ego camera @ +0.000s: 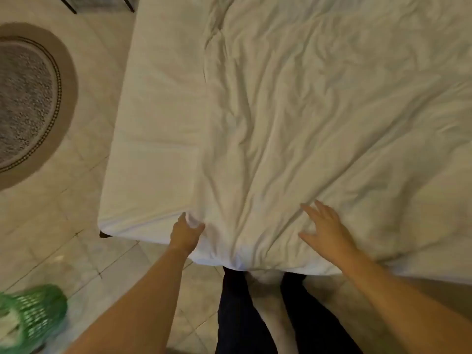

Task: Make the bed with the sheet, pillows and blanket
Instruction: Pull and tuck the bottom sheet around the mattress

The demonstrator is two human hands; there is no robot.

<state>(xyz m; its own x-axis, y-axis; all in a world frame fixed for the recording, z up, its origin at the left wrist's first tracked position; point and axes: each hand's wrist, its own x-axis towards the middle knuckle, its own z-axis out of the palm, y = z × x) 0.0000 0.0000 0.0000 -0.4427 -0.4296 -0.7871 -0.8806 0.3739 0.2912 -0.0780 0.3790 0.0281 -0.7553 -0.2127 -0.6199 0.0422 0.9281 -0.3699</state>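
Wrinkled white blanket [319,111] covers the bed [143,232] from centre to 3 o'clock. Smooth white fitted sheet [158,123] shows at 10. Left hand [187,233], 7 o'clock — fingers curled, pinching the blanket's near corner. Right hand [324,231], 4 o'clock — fingers straight and spread, flat on the blanket. Round grey-brown rug [28,103] at 9; green mesh basket [30,318] at 8.

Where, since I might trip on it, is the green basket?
In the head view, the green basket sits on the tiled floor at bottom left, outside the left forearm.
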